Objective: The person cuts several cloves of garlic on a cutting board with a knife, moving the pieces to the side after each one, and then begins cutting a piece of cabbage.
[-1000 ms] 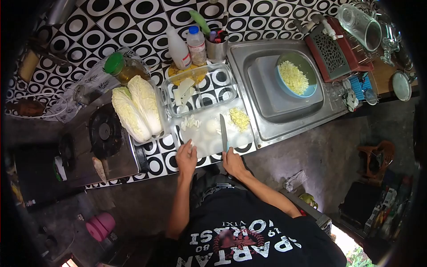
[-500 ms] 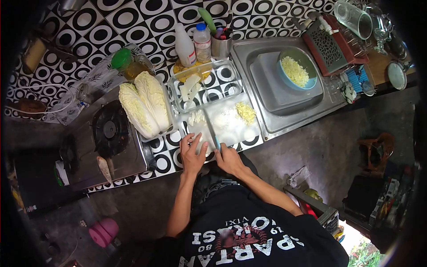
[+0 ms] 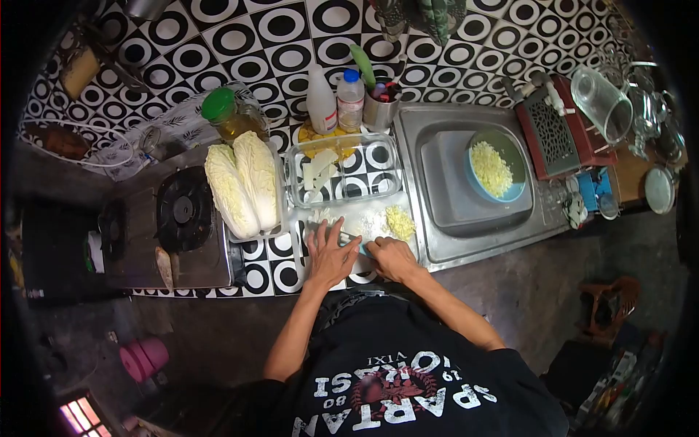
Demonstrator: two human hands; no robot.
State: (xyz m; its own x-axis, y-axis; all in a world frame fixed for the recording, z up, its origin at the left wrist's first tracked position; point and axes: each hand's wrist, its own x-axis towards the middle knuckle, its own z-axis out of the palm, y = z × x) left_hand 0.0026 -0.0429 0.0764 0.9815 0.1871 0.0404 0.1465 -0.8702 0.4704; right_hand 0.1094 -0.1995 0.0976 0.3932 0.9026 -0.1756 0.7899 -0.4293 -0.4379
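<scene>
Fine chopping apparently being carried out

A steel sink (image 3: 440,250) is being flanked by the tiled worktop (image 3: 260,279), on which a translucent board (image 3: 357,212) is being supported. To the board's left, two pale cabbages (image 3: 256,186) are being held in a clear tray; over the sink, chopped bits are being contained in a blue bowl (image 3: 513,192).

The left hand (image 3: 331,260) is being laid over the board, fingers spread beside the blade; whether anything is being pinned beneath that grip cannot be told. The right hand's (image 3: 395,260) grip is being closed firmly around the handle of a knife (image 3: 365,250). A yellowish heap (image 3: 400,222) is being carried near the board's right edge, and white pieces (image 3: 320,216) are being overlapped by or are just beyond the left fingertips.

By judgement, a controlled downward stroke is being called for, with those fingertips being tucked clear of the edge.
</scene>
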